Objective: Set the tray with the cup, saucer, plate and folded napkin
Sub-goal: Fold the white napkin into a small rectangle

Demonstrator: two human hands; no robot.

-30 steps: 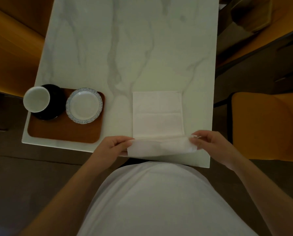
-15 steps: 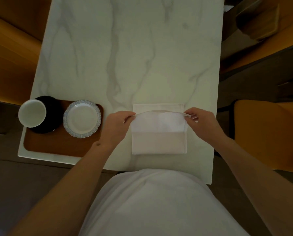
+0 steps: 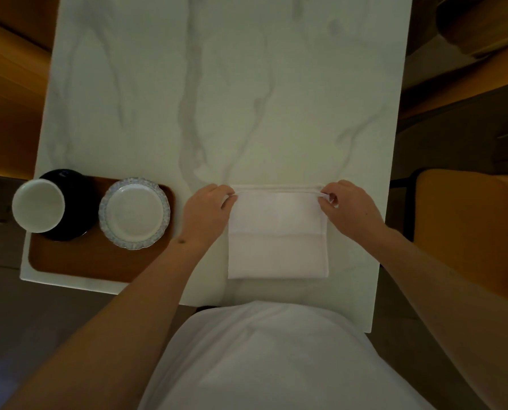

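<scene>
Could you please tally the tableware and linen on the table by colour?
White: 3, the cup, the plate with its patterned rim, and the napkin
Black: 1, the saucer
Brown: 1, the tray
Total: 5

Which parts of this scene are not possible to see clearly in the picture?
All in the head view:
- Saucer: mostly covered by the cup standing on it; only a dark rim shows.
- Tray: its far part lies under the saucer and plate.
- Napkin far corners: hidden by the left hand and right hand pinching them.
- Number of napkin layers: too fine to count.
- Table far end: cut off by the top edge.
</scene>
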